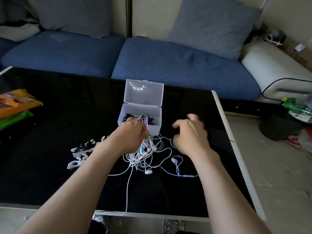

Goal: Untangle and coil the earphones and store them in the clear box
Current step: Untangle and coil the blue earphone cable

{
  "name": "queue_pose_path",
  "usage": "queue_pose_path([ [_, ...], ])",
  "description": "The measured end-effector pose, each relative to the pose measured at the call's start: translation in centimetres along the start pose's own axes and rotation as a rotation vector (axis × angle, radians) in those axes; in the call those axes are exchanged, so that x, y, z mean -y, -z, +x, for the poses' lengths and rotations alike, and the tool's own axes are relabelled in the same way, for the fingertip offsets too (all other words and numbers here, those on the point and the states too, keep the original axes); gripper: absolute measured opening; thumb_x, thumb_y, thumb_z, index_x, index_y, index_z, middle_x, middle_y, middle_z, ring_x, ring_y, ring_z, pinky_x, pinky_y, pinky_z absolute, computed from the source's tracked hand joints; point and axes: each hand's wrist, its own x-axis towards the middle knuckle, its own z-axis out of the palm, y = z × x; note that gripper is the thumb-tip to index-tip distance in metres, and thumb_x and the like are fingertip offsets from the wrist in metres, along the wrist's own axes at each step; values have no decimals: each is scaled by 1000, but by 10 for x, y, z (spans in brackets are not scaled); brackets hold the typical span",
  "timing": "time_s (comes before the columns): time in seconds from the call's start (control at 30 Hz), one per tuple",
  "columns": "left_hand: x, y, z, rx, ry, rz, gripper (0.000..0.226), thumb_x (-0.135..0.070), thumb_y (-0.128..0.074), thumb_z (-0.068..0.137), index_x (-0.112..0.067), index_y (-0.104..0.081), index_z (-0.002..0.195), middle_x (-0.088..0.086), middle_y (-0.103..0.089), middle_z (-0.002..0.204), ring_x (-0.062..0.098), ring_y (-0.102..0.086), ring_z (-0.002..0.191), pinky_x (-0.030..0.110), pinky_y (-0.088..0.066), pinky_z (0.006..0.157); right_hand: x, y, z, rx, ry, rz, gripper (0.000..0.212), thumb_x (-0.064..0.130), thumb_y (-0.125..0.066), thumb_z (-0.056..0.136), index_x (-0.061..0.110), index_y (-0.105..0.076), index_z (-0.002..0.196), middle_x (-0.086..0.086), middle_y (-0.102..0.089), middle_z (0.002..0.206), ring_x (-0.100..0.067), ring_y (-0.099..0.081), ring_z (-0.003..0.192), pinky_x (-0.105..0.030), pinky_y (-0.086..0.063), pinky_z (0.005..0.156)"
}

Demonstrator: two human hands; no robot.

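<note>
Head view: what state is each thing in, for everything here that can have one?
Clear plastic box: open, hinged lid upright.
Purple earphones: coiled, inside the box.
Dark earphones: inside the box, beside the purple ones.
White and pale blue earphone cables: tangled, on the black table in front of the box.
Left hand: grips the top of the tangle.
Right hand: fingers spread, blurred, holding nothing visible.
</note>
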Motion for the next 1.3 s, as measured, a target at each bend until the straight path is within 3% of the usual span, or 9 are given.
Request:
queue_pose_path([
  [0.13,-1,2,3,4,-4,-12,28,-28,-52,110,-14,-74,100,0,-55,88,17,-47,86,32,-37,73,14,-6,-5,145,337,244,26,23,-78,90,26,-80,115,6,-76,119,-9,-70,110,-22,-55,90],
  [0.27,-9,7,-1,44,20,-19,38,-31,-50,111,-6,-67,88,10,-59,84,23,-53,76,34,-36,65,14,-13,3,20,383,261,5,25,-79,92,25,-84,90,10,-78,83,-5,-72,77,-36,-62,77],
  [0.47,-9,10,-3,98,102,-94,28,-19,-36,109,-13,-61,121,9,-66,120,30,-60,111,37,-45,88,14,-12,4,-143,367,374,13,15,-67,100,21,-75,91,11,-72,82,-5,-68,72,-29,-58,69],
  [0.67,-3,11,-2,48,93,-277,50,-7,-46,98,-33,-35,139,13,-67,107,26,-61,82,38,-48,70,13,7,4,-101,169,908,15,10,-56,101,10,-64,88,-6,-79,84,-20,-76,80,-38,-61,76],
  [0.8,-4,12,-2,-172,98,-555,65,-5,-58,97,-39,-19,137,26,-69,93,38,-68,72,32,-53,59,20,19,-4,-49,154,1057,19,6,-43,104,9,-51,88,-21,-67,85,1,-58,58,-12,-45,57],
  [0.87,-4,12,0,-217,137,-564,58,-13,-64,98,-29,-29,142,18,-68,91,30,-66,75,32,-51,63,19,18,1,-61,128,1085,19,13,-42,100,16,-49,82,-15,-64,82,-11,-63,70,-25,-47,67],
  [0.97,-3,12,2,-257,192,-459,17,-25,-68,95,-20,-64,111,-1,-63,90,22,-60,91,32,-43,72,18,15,5,-76,94,1178,15,23,-42,87,26,-45,72,-17,-60,82,-32,-61,79,-46,-43,75],
  [1.13,-14,21,-3,-223,276,-655,26,-2,-52,93,-14,-75,87,-2,-66,82,18,-60,81,28,-46,68,14,18,7,-59,19,1477,26,9,-33,98,17,-42,75,0,-57,62,-22,-62,54,-38,-48,64],
  [1.3,-17,28,-9,25,241,-944,28,-18,-52,100,-9,-78,102,9,-81,105,29,-78,103,47,-56,102,13,20,8,-37,-102,1642,26,10,-31,95,15,-40,72,-5,-43,66,-22,-47,51,-30,-42,48],
])
